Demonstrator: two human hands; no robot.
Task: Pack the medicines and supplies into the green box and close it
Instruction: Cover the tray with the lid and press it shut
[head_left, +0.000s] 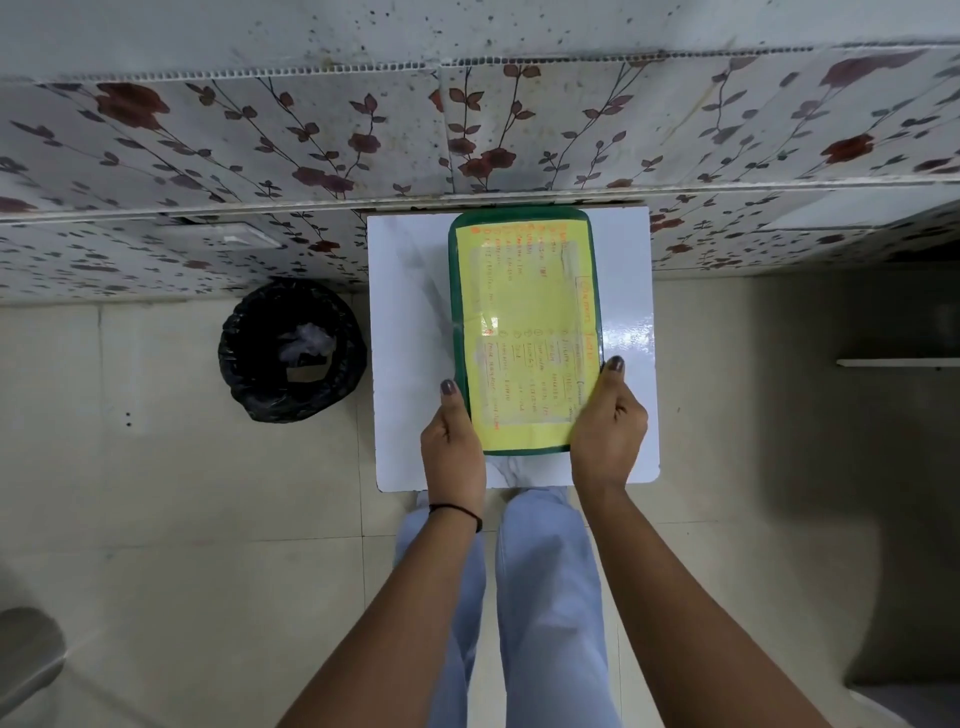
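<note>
The green box stands on a small white table, its lid down and covered by a yellow sheet with orange and dark handwriting. My left hand grips the box's near left side, thumb up along the edge. On the near right side my right hand holds it, thumb resting on the lid's rim. No medicines or supplies are visible; the inside of the box is hidden.
A round bin lined with a black bag stands on the floor left of the table. A floral-patterned wall runs directly behind the table. My legs in light blue trousers are below the table's near edge.
</note>
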